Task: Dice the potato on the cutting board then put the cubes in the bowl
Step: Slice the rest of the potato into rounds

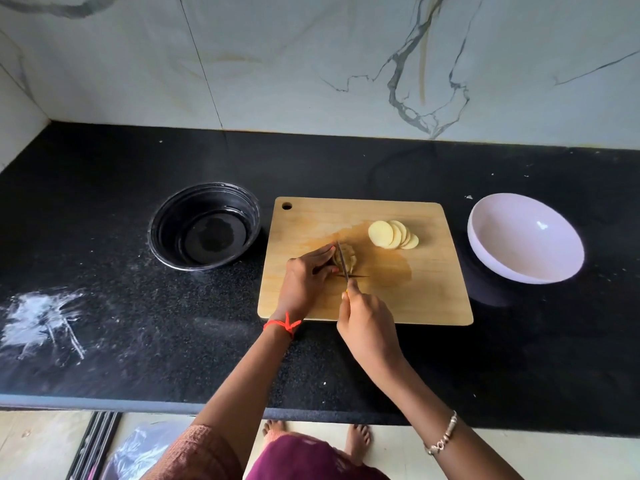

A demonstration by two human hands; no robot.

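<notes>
— Where's the potato from where you sit?

— I see it in two lots on the wooden cutting board [415, 289], which I'll use as my marker. A fan of round slices [393, 234] lies overlapping on the board's far half, toward its right side. The piece being worked, a stack of potato slices [347, 258], sits near the board's middle.

— And the hands?

— My left hand [306, 277] is curled over that stack from its left, fingertips pressed against it. My right hand [367, 318] is clenched round the handle of a knife [343, 263] at the board's near edge; the blade runs away from me, down into the stack just beside the left fingertips.

— Bowls?

— A pale lilac bowl [524, 239] stands on the black desk [104, 306] just right of the board, with nothing in it that I can see. A black round bowl [204, 226] sits just left of the board. Farther left of the board there's a white powdery smear [45, 320] on the desk.

— Anything on the wrists?

— A red thread [284, 325] on the left, a beaded bracelet [443, 434] on the right.
</notes>
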